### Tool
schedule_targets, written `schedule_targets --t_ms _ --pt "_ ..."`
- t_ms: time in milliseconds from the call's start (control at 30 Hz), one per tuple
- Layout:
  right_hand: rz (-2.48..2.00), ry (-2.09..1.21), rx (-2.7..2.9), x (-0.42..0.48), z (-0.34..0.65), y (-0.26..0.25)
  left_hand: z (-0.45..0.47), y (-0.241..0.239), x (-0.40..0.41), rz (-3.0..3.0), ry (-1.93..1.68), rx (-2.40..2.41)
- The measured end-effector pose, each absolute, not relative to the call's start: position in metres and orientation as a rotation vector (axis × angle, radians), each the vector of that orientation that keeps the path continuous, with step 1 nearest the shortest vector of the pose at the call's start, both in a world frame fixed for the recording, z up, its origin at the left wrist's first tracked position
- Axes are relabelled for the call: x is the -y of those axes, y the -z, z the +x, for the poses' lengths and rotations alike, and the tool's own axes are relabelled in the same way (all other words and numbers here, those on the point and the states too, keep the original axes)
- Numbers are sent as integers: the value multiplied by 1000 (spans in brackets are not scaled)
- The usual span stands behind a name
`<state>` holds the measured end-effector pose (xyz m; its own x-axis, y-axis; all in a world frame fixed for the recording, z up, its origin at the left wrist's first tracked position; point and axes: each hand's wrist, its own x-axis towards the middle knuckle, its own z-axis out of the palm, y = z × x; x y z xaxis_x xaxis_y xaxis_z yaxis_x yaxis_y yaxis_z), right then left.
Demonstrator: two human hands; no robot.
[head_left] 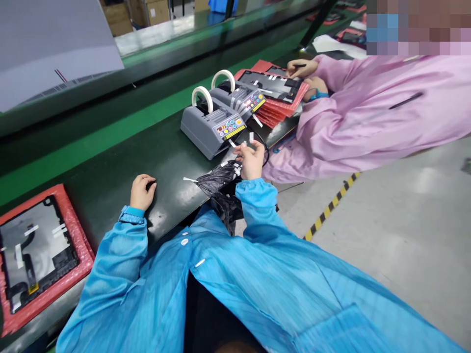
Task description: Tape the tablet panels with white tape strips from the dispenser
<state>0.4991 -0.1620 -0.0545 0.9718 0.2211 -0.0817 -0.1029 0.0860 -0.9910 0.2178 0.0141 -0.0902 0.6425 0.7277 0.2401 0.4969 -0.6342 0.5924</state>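
My left hand (142, 191) rests on the dark bench top (110, 181) with its fingers curled under; nothing shows in it. My right hand (251, 159) is raised at the bench edge, just in front of the nearer grey tape dispenser (211, 125). Its fingers are pinched on a small white tape strip (251, 138), and more strips stick to the fingertips. A black plastic bag (217, 180) with white strips stuck on it hangs off the bench edge right below that hand. Both my sleeves are blue.
A second tape dispenser (239, 98) stands behind the first. A red-framed tray with a dark panel (35, 250) lies at the near left. A co-worker in a pink coat (368, 113) handles panels on a stack of red trays (274, 93). Green conveyor (91, 139) runs behind.
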Motion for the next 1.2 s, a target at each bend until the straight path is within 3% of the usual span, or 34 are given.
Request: schedule_targets --t_ms 267,633,1200 --pt "-1328 -63 277 163 474 46 217 93 -15 2399 -678 -941" --pt "-1234 -817 710 130 388 87 216 97 -18 2388 -729 -898" --pt "-1278 -851 790 131 385 103 216 98 -15 2381 -741 -896"
